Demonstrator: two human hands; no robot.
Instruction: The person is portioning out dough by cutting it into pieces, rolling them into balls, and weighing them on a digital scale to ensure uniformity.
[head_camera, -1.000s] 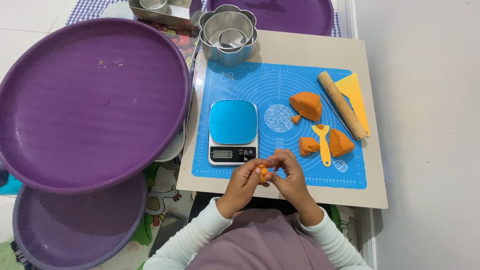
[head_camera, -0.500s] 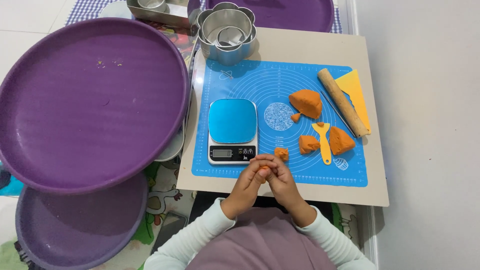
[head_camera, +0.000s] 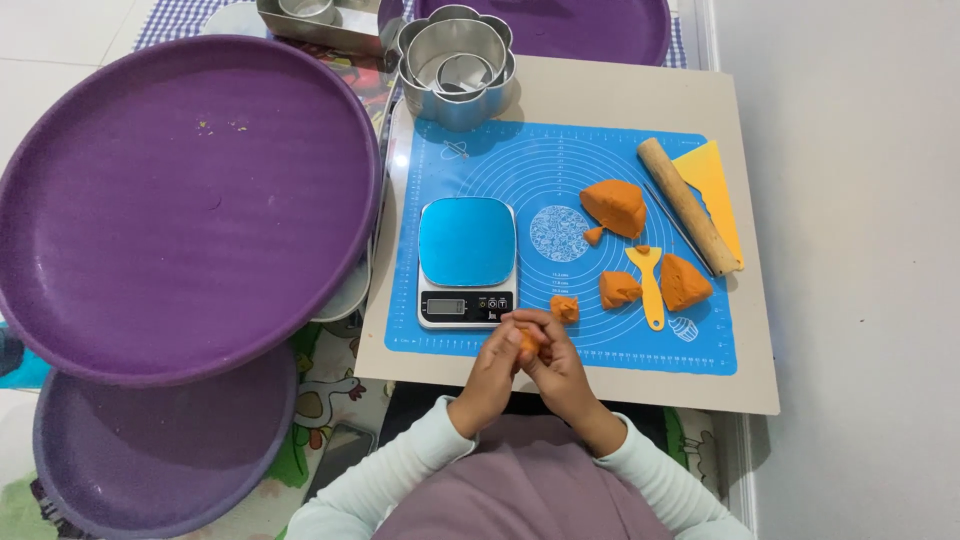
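Observation:
My left hand (head_camera: 497, 362) and my right hand (head_camera: 553, 362) are pressed together around a small orange dough piece (head_camera: 528, 343) at the near edge of the blue mat (head_camera: 500, 155). Just beyond my fingers a small orange dough bit (head_camera: 565, 308) lies on the mat. A kitchen scale (head_camera: 466, 261) with a blue top stands to the left of it. Further right lie a large orange dough lump (head_camera: 615, 206), two smaller chunks (head_camera: 619, 289) (head_camera: 684, 282) and a yellow scraper tool (head_camera: 649, 281).
A wooden rolling pin (head_camera: 686, 205) and a yellow plastic card (head_camera: 712, 178) lie at the mat's right edge. Nested flower-shaped metal tins (head_camera: 457, 62) stand at the board's far edge. Big purple trays (head_camera: 170, 200) (head_camera: 150, 440) sit stacked on the left, another purple tray (head_camera: 560, 25) behind.
One small dough bit now lies on the mat beside the scale. My hands stay together at the near edge, working the piece between them, shifted slightly left.

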